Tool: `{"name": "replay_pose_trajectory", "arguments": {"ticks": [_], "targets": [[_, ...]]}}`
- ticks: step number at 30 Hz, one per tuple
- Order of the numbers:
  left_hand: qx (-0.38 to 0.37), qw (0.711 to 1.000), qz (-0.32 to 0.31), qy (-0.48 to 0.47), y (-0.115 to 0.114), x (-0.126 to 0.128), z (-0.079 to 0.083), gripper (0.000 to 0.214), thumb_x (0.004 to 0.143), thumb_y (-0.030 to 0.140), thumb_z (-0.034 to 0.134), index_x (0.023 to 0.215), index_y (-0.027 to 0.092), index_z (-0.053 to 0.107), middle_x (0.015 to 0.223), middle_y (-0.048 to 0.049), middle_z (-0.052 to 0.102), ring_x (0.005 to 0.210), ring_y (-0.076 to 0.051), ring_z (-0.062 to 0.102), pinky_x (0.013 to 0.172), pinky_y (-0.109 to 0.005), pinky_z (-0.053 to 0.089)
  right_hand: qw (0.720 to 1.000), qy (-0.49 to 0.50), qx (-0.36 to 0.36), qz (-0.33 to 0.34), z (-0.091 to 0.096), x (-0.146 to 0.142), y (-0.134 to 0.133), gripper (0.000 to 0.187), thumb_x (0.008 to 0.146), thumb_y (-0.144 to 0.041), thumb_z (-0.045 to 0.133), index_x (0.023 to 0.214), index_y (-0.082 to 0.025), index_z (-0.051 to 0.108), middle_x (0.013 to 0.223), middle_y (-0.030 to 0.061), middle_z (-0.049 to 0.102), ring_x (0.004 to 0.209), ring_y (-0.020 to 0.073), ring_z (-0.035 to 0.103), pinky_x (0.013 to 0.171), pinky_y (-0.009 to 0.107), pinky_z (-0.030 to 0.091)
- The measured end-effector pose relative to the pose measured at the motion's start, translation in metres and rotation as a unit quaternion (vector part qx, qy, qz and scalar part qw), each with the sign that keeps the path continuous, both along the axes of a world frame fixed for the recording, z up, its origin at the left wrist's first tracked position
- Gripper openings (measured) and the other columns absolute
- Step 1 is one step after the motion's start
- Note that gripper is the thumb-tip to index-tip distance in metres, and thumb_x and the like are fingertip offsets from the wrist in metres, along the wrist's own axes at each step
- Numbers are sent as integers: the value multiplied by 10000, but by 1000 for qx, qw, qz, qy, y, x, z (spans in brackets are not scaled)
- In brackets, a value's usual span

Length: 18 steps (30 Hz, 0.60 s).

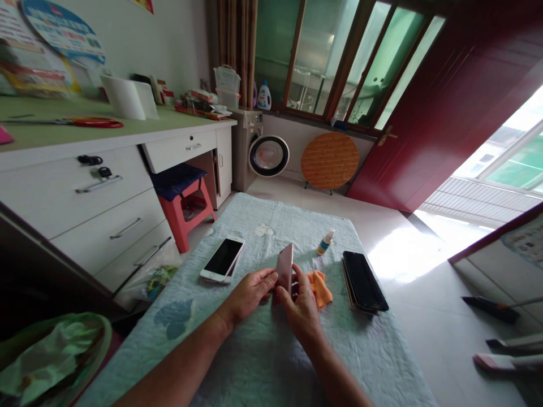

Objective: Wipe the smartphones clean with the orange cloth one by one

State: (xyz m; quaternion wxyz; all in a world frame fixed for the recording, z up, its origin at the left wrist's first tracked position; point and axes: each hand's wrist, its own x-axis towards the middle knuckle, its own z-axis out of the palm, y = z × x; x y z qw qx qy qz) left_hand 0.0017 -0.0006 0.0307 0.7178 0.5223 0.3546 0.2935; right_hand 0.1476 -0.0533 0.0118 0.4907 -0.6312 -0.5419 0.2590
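A pinkish smartphone [285, 267] stands tilted on edge between my two hands, its back turned partly toward me. My left hand [255, 287] pinches its left side between thumb and fingers. Around its lower right part my right hand [302, 299] is closed, with the thumb in front. Just right of that hand lies a crumpled orange cloth [320, 289]. Farther back stands a small spray bottle [326, 243] with a white top. To the left, a white phone [223, 259] rests on another one. Dark-screened devices [365, 281] are stacked at the right.
A pale blue quilted cover [271, 220] lies under everything. Left of it are a red stool [182, 206], a white drawer desk [106, 195] and a waste bin [102, 333]. Beyond are a washing machine with its door open [268, 155] and a folded round table [330, 161].
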Motion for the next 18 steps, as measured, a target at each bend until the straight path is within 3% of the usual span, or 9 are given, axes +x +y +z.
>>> {"name": "replay_pose_trajectory", "arguments": {"ticks": [6, 12, 15, 18], "targets": [[21, 999, 14, -21, -1, 0, 3, 504, 846, 525, 606, 1171, 141, 636, 832, -39, 687, 741, -176, 616, 695, -260, 468, 992, -110, 35, 56, 3, -12, -7, 475, 804, -269, 616, 1272, -236, 542, 1044, 53, 573, 856, 166, 582, 762, 295, 525], [-45, 998, 37, -39, 0, 1, -1, 374, 786, 342, 653, 1097, 133, 647, 873, -59, 703, 775, -204, 654, 712, -296, 493, 973, -206, 33, 100, 5, -9, -12, 525, 741, -240, 663, 1255, -219, 558, 1098, 76, 554, 1017, 216, 559, 910, 363, 488], [-74, 996, 45, -36, 1, 0, -2, 371, 752, 273, 662, 1097, 140, 636, 856, -53, 710, 760, -198, 663, 683, -279, 489, 966, -244, 13, 82, 8, -6, -13, 497, 736, -317, 688, 1215, -232, 586, 1174, 88, 542, 1095, 253, 534, 957, 403, 464], [-111, 991, 50, -56, -1, 1, -2, 397, 743, 240, 674, 1124, 153, 605, 852, -45, 714, 728, -178, 662, 642, -253, 473, 963, -269, 3, 18, 5, -7, -14, 501, 758, -418, 677, 1211, -228, 579, 1307, 119, 491, 1205, 310, 476, 1000, 469, 425]]}}
